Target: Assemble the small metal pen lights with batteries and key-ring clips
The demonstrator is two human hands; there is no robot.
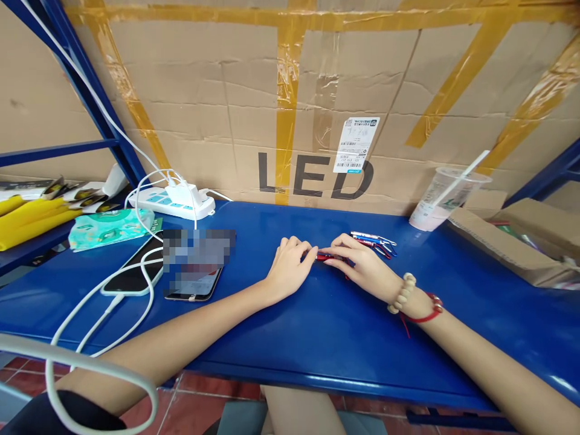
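A small shiny red piece [323, 257], slim and partly hidden by fingers, lies between my two hands just above the blue table [290, 338]. My right hand [357, 261] pinches it between thumb and fingers. At its other end, my left hand [291, 269] is closed, with the thumb and curled fingers on the tip. Just beyond my right hand lies a small bunch of slim metallic pieces [375, 241] in silver, red and blue, with loop-shaped ends. Their exact kind is unclear.
Left of my hands lie two phones [136, 272] [194, 287], white cables, a tissue pack [111, 228] and a white power strip [199, 208]. A plastic cup with a straw [437, 205] and an open cardboard box [507, 248] stand right. A large carton [226, 121] backs the table.
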